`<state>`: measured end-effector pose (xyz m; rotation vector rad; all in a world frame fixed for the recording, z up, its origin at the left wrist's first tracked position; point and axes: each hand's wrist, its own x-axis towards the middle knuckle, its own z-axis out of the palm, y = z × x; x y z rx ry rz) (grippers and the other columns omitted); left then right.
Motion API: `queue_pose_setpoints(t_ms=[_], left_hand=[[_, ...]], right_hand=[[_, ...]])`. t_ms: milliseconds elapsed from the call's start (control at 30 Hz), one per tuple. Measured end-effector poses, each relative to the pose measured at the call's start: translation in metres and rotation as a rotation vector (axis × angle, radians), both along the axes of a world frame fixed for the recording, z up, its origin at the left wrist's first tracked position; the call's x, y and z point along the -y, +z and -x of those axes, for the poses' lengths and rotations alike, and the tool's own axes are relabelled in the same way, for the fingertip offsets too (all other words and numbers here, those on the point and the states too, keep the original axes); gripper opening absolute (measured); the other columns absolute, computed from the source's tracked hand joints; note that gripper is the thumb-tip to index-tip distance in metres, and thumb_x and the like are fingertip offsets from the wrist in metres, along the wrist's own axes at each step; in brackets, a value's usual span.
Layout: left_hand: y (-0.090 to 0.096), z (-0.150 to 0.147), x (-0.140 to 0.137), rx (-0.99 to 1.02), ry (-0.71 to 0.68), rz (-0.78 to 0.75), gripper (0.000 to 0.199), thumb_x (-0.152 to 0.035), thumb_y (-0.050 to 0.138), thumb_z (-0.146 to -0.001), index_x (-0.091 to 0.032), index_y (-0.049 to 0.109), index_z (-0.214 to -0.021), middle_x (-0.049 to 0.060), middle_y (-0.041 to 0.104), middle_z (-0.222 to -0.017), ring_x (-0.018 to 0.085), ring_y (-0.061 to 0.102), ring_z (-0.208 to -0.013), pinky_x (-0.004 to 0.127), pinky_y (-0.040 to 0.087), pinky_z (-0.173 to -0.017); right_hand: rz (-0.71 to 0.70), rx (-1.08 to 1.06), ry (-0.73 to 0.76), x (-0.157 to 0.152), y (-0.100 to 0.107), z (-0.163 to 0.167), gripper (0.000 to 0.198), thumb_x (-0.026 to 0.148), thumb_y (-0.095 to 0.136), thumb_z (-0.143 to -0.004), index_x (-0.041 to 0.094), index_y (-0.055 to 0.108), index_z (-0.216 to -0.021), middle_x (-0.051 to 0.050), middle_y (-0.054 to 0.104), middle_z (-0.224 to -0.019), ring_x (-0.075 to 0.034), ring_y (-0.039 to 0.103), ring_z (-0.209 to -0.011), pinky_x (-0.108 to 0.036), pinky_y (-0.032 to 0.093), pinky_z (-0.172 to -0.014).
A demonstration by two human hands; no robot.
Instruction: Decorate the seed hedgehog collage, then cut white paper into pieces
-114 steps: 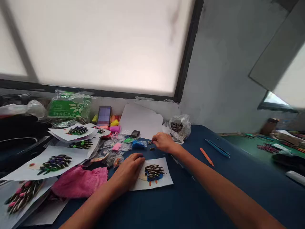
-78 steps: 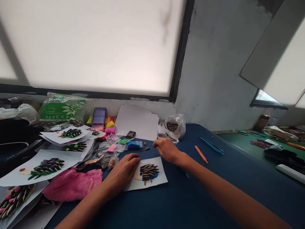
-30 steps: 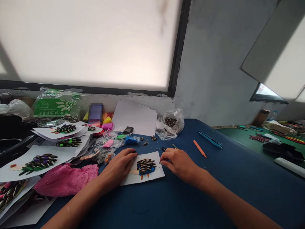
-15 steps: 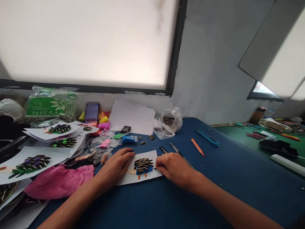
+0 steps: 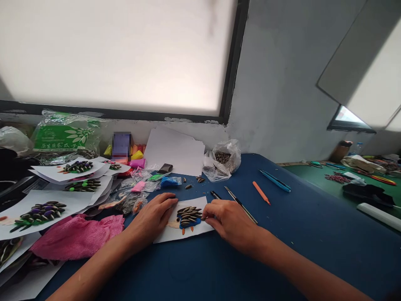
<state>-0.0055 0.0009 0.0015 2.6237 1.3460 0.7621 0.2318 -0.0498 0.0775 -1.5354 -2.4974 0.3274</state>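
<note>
White sheet [image 5: 163,237] bearing a blue clay [image 5: 195,223] figure set with striped seeds [image 5: 189,211] — flat between both hands. Left hand [image 5: 156,214]: laid over its left edge, fingers loose, hiding that side. Right hand [image 5: 228,219]: finger and thumb pinched on apparently one seed, at the clay's right; knuckles partly cover a black tool [image 5: 215,195]. Left: pink cloth [image 5: 81,237]. Behind: seed bag [image 5: 234,159]. Right: orange pen [image 5: 260,192]. Surface: blue tabletop [image 5: 188,271]. Room: grey wall [image 5: 278,83], pale window [image 5: 125,50], green table [image 5: 307,184].
</note>
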Motion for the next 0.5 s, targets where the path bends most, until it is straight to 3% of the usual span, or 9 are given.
queue_pose_setpoints(t_ms=[500], left_hand=[[-0.0017,-0.0001,-0.0006,0.015,-0.002,-0.023,0.040,-0.033,0.033,-0.096,-0.018,0.065,-0.116,0.012,0.062,-0.127,0.026,0.061,-0.114,0.043,0.051,-0.097]], right_hand=[[-0.056,-0.051,0.027,-0.0010,-0.0093,0.0023,0.013,0.013,0.060,-0.088,0.018,0.071,-0.090,-0.005,0.071,-0.090,-0.016,0.064,-0.081,-0.025,0.044,-0.072]])
